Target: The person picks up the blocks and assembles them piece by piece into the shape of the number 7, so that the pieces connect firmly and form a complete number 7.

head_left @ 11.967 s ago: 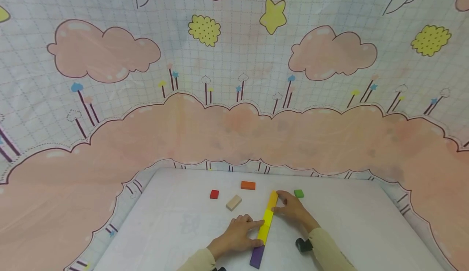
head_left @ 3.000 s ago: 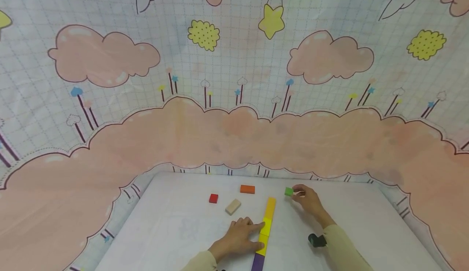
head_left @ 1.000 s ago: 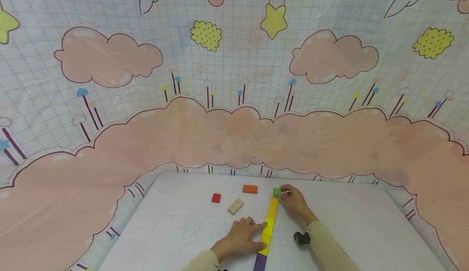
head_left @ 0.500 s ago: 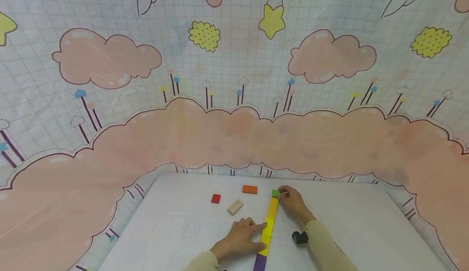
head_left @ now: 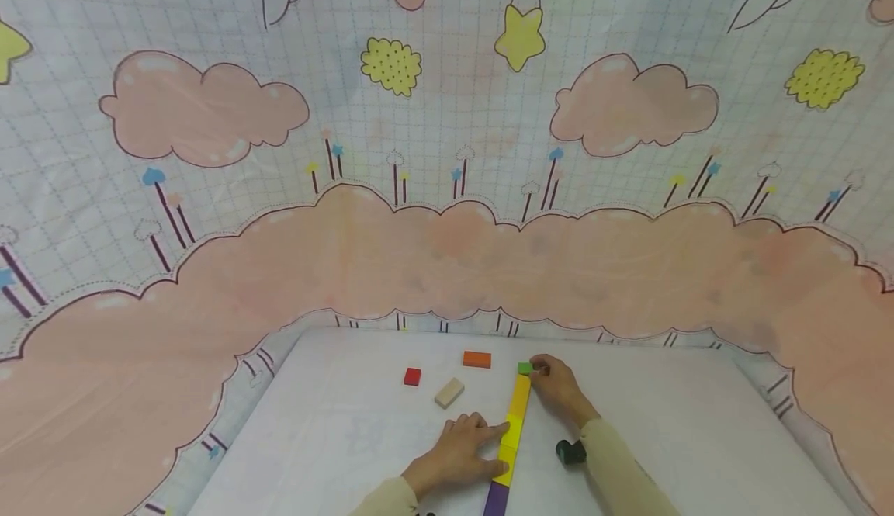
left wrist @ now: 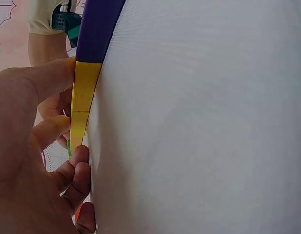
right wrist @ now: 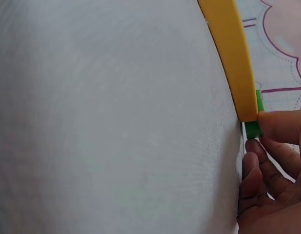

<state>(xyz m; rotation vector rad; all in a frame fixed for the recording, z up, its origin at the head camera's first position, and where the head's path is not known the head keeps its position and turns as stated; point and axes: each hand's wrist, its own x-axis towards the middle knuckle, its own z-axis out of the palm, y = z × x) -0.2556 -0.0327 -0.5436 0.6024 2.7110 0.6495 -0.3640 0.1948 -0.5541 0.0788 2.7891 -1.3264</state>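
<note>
A row of blocks runs away from me on the white table: a purple block (head_left: 497, 499), a lower yellow block (head_left: 511, 458), an upper yellow block (head_left: 514, 432) and a darker yellow block (head_left: 520, 396). My left hand (head_left: 452, 454) touches the two yellow blocks, index finger and thumb stretched out to their left side. At the far end my right hand (head_left: 561, 389) pinches a small green block (head_left: 524, 368) between thumb and fingers. In the right wrist view the green block (right wrist: 253, 130) sits against the end of the darker yellow block (right wrist: 233, 63).
Left of the row lie a red block (head_left: 413, 377), an orange block (head_left: 477, 359) and a pale wooden block (head_left: 449, 393). A dark green device (head_left: 571, 452) is worn at my right wrist. A cloud-patterned cloth (head_left: 447, 268) rises behind the table (head_left: 293, 423).
My right hand let go of the darker yellow block, took the green block on the right and brought it left to the row's far end. My left hand has stayed at the yellow blocks.
</note>
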